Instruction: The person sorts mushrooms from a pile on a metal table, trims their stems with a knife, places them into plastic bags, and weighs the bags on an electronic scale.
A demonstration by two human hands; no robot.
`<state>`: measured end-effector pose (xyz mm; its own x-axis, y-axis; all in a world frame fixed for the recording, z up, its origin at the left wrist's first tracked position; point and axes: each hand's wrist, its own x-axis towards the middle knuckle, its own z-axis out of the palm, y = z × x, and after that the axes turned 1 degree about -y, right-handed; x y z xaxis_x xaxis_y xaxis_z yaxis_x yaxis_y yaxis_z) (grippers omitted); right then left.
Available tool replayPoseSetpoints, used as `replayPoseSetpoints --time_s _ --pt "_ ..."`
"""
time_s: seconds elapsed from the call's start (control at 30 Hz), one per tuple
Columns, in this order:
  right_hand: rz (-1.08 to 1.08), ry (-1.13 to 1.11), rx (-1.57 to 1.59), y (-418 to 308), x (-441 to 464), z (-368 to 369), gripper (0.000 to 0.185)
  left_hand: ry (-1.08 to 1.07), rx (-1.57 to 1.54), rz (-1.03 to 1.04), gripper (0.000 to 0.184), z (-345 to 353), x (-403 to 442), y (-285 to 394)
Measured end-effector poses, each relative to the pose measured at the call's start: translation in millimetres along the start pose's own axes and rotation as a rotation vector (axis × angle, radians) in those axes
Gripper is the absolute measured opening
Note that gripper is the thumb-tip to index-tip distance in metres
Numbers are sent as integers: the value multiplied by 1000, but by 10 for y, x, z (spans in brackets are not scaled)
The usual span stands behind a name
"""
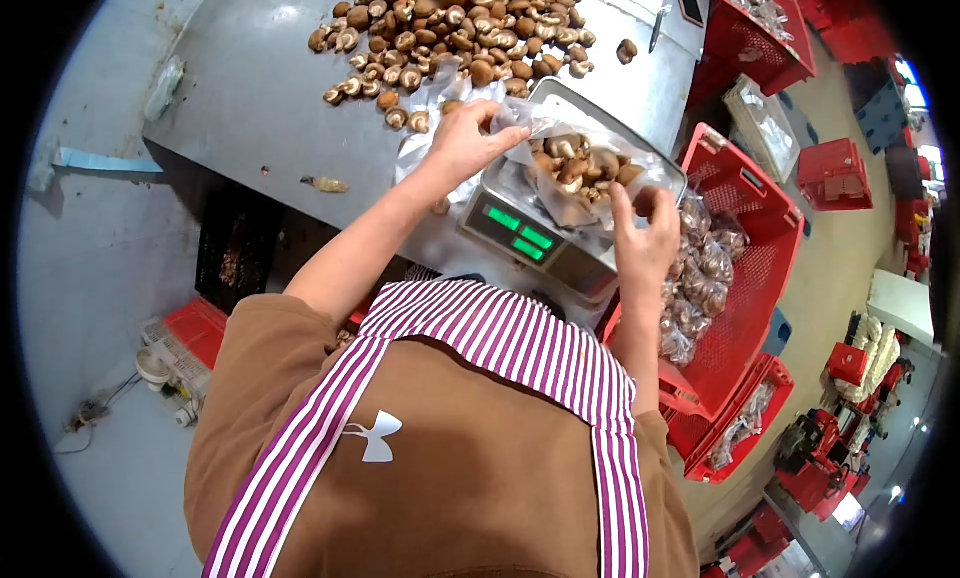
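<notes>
A clear plastic bag (560, 200) of brown mushrooms (578, 166) rests on the tray of a digital scale (480, 218), whose display glows green. My left hand (470, 140) is closed on the bag's upper left edge, thumb and fingers pinching the film. On the other side, my right hand (645, 236) grips the bag's right edge with thumb and fingers curled. Between my hands the bag's mouth is spread, and the mushrooms show inside. Beside my left hand lie more thin plastic bags (410, 156), with a few mushrooms against them.
A large heap of loose mushrooms (440, 28) covers the far part of the metal table (240, 88). Right of the scale stands a red crate (745, 308) holding several filled bags (700, 278). Another red crate (775, 63) and a phone (690, 4) are at the upper right.
</notes>
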<state>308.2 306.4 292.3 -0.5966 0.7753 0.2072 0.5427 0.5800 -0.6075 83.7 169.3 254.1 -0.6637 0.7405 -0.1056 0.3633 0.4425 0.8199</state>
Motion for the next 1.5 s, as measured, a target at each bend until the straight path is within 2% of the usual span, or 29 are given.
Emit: replayPoseSetpoints --time_s 0.03,0.07,0.1,0.17,0.2,0.23,0.27,0.3,0.4,0.53,0.6,0.63,0.67,0.73,0.8,0.87,0.93,1.0,1.13,1.23,1.27,1.3,1.33,1.4,1.47,1.5 --pt "-30 59 34 50 48 86 31 91 -133 127 36 96 21 -9" --pt "-78 128 69 172 81 213 27 55 -209 156 35 196 94 -83" --pt "-87 83 76 219 126 223 22 43 -263 171 33 277 136 -37" --pt "6 43 234 334 154 254 18 -13 -316 169 31 305 115 288" --pt "134 -49 427 366 182 216 16 -129 -495 165 30 278 119 485" --pt "207 -39 723 137 214 75 16 -153 -505 103 30 210 88 704" --pt "218 -36 835 57 206 -54 17 -214 -601 57 21 310 110 715" --pt "203 11 877 -253 201 -295 16 -258 -610 149 19 194 51 905" --pt "100 -12 935 -233 101 -462 16 -361 -818 235 19 198 -47 1014" --pt "60 -160 894 92 56 -215 28 -420 -830 144 18 374 -6 799" --pt "-53 -176 767 107 100 -208 31 -528 -843 83 19 350 -44 855" --pt "-47 -241 798 40 115 -271 33 -607 -980 68 20 397 -66 849" --pt "-49 -246 803 2 147 -266 33 -600 -978 65 20 426 -88 846" --pt "58 -338 995 -57 204 -241 34 -727 -906 89 22 443 -122 865" --pt "-32 -347 945 46 307 -133 34 -786 -836 115 24 423 -180 892" --pt "-43 -493 952 46 356 -109 34 -778 -776 122 25 371 -215 876" --pt "-75 -486 903 -42 355 -108 34 -782 -793 109 24 342 -192 805" --pt "40 -569 998 -120 336 -134 31 -788 -810 95 24 323 -183 774" --pt "85 -585 1041 -118 334 -131 31 -798 -756 151 22 380 -187 812" --pt "-7 -547 970 8 305 -54 28 -816 -649 170 22 339 -267 906" --pt "-86 -492 832 67 297 -37 24 -819 -563 161 23 310 -294 930" --pt "-163 -437 694 126 299 -12 22 -797 -637 147 22 440 -293 795" --pt "-164 -433 695 198 311 27 22 -798 -633 148 22 455 -215 704" --pt "-372 -237 453 284 329 66 14 -567 -453 196 20 437 -77 554" --pt "-344 -228 390 246 280 56 12 -464 -624 86 17 423 31 469" --pt "-316 -222 328 215 255 61 13 -447 -615 69 18 473 95 366"
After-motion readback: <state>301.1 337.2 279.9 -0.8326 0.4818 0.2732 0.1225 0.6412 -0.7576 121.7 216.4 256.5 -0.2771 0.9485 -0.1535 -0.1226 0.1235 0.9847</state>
